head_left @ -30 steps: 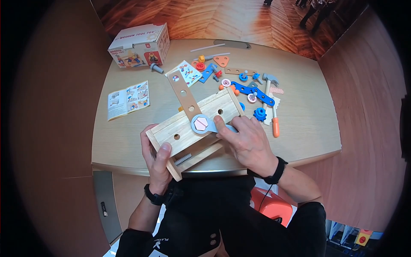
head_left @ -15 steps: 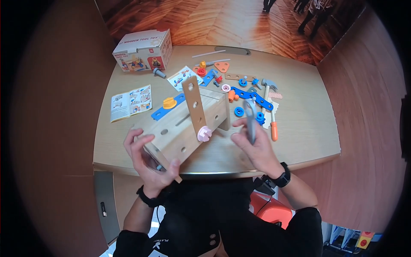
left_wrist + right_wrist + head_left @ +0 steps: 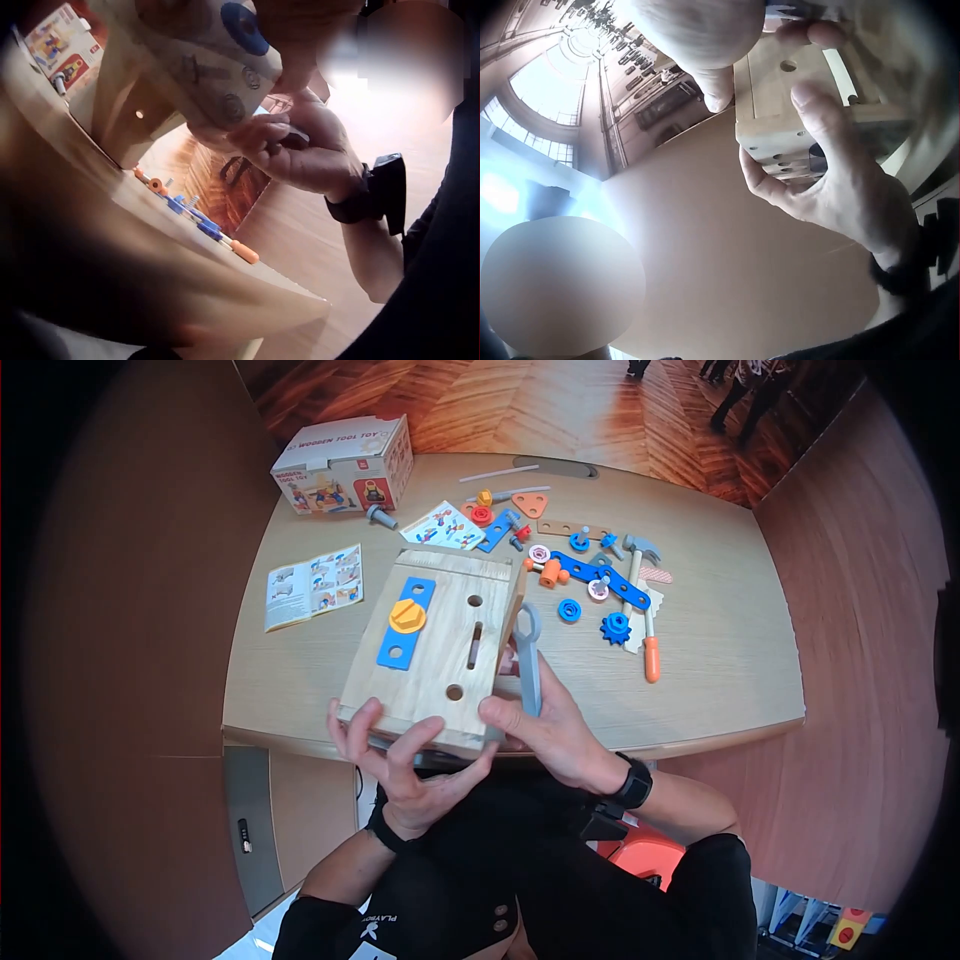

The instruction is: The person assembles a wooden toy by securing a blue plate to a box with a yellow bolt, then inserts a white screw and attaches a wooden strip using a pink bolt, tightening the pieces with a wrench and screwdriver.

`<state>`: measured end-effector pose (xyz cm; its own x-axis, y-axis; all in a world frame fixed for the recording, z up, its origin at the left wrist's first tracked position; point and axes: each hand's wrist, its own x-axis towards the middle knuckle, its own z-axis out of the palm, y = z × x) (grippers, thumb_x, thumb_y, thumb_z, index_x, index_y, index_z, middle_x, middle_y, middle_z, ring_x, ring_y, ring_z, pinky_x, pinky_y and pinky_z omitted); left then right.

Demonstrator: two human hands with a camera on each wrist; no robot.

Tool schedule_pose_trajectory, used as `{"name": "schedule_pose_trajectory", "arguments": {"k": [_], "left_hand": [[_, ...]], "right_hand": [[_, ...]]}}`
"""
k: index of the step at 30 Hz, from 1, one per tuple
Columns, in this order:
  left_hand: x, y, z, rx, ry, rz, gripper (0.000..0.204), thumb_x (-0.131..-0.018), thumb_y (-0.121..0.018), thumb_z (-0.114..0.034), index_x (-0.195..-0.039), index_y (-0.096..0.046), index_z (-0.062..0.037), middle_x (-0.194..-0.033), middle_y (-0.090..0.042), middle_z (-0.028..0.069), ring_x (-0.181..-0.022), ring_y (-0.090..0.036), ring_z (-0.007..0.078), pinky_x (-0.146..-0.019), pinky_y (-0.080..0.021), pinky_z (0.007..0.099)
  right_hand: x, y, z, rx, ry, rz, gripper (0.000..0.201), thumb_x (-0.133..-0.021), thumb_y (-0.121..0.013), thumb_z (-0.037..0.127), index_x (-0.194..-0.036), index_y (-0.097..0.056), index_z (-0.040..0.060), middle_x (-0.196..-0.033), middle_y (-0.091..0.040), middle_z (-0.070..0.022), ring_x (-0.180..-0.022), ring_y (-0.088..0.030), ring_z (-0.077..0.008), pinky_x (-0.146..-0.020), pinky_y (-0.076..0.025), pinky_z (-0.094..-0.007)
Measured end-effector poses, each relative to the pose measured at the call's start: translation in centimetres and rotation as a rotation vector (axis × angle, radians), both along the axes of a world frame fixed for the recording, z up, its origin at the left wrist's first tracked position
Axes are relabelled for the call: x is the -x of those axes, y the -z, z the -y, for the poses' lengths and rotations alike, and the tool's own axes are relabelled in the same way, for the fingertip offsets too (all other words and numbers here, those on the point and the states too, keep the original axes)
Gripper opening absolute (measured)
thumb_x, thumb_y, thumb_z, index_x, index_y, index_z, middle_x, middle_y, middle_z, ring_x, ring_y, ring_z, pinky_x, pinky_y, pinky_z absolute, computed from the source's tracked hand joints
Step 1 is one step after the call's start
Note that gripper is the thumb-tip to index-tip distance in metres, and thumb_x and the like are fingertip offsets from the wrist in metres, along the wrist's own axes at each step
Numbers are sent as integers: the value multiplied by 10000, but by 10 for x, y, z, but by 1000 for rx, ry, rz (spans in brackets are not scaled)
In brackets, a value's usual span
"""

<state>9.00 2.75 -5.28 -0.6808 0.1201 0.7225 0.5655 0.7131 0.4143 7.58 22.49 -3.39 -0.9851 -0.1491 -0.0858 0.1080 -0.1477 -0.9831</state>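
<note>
In the head view, a wooden toolbox (image 3: 445, 650) is held tilted over the table's near edge, its holed and slotted panel turned up. On that panel lies a blue holed strip (image 3: 396, 652) under a yellow bolt head (image 3: 408, 617). My left hand (image 3: 410, 775) grips the near end, fingers spread over the top edge; the thumb reaches to the near right corner. At the right side, my right hand (image 3: 560, 735) holds a grey toy wrench (image 3: 530, 670) pointing up, with its thumb against the panel's edge. The right wrist view shows the toolbox's end (image 3: 780, 135) and the left hand (image 3: 855, 187).
A printed carton (image 3: 345, 465) stands at the back left, a grey bolt (image 3: 381, 517) beside it. Instruction sheets (image 3: 315, 588) lie nearer. Blue strips, a blue gear (image 3: 616, 628), a hammer (image 3: 640, 550) and an orange-handled screwdriver (image 3: 652, 658) lie at the right.
The right hand took the wrench off the pink bolt head and came back against the toolbox. The toolbox has turned, bringing the blue strip up; the brown strip and pink bolt are now hidden.
</note>
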Motion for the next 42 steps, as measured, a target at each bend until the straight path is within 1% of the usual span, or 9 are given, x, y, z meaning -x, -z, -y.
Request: {"name": "schedule_pose_trajectory", "arguments": {"k": [3, 12, 17, 20, 24, 31, 34, 36, 42], "left_hand": [[-4, 18, -6, -51, 122, 12, 661, -631, -966, -256, -1165, -577, -224, -1411, -368, 173, -1411, -306, 428, -1170, -235, 655], [-20, 28, -23, -109, 523, 226, 480, -771, -708, 95, -1114, -717, -240, -1428, -439, 177, -1441, -314, 453, -1198, -261, 524], [-4, 10, -13, -213, 1149, 413, 339, -791, -735, 25, -1095, -747, -123, -1347, -623, 137, -1255, -628, 365, -987, -565, 464], [21, -4, 8, -136, 1107, 153, 434, -788, -737, 19, -1205, -708, -97, -1389, -590, 159, -1352, -551, 382, -1096, -497, 479], [82, -56, 24, -130, 446, 281, 779, -728, -885, -279, -1423, -585, -92, -1509, -458, 258, -1491, -359, 423, -1178, -358, 504], [148, -47, 36, 250, 680, 677, 1011, -755, -816, -316, -1611, -327, -92, -1646, -257, 283, -1557, -241, 378, -1254, -226, 445], [136, -34, 44, -172, 905, 905, 1157, -732, -829, -345, -1651, -188, -58, -1696, -211, 198, -1585, -172, 319, -1275, -132, 413], [106, -36, 44, -422, 906, 892, 1114, -651, -570, -62, -1666, -112, -64, -1701, -190, 183, -1591, -153, 260, -1279, -119, 379], [66, -15, 42, -774, 757, 1103, 1146, -627, -526, -12, -1665, -40, -44, -1714, -147, 141, -1591, -137, 239, -1284, -95, 378]], "right_hand": [[10, -15, -7, 99, 6, 121, 700, -937, -785, 245, -1462, -402, -14, -1314, -520, -76, -1160, -592, -173, -1004, -502, -344], [56, -12, -64, -163, -148, 98, 583, -902, -800, 236, -1353, -551, -38, -1241, -608, -71, -1122, -589, -134, -986, -479, -315], [91, -12, -111, -366, -257, 126, 737, -908, -795, 346, -1483, -519, -23, -1202, -672, -83, -1119, -604, -146, -1019, -454, -323], [93, -21, -114, -480, -173, 14, 678, -917, -784, 371, -1444, -575, 1, -1245, -681, -113, -1133, -620, -162, -1027, -459, -326], [65, -28, -106, -543, -2, 33, 661, -919, -771, 418, -1414, -609, 12, -1279, -678, -151, -1190, -629, -221, -1054, -459, -356], [36, 0, -99, -370, 150, 89, 580, -976, -717, 398, -1407, -590, 31, -1135, -682, -89, -1018, -642, -146, -866, -519, -299], [41, -1, -91, -213, 234, 96, 411, -1047, -631, 345, -1318, -634, 36, -1006, -650, 0, -874, -607, -59, -734, -504, -244], [54, 2, -99, -240, 195, 51, 426, -1067, -585, 386, -1319, -635, 46, -1008, -650, 4, -885, -604, -61, -738, -507, -248], [62, 11, -110, -315, 150, 12, 506, -1101, -479, 453, -1463, -551, 107, -1068, -619, 15, -927, -576, -70, -833, -508, -273]]}}
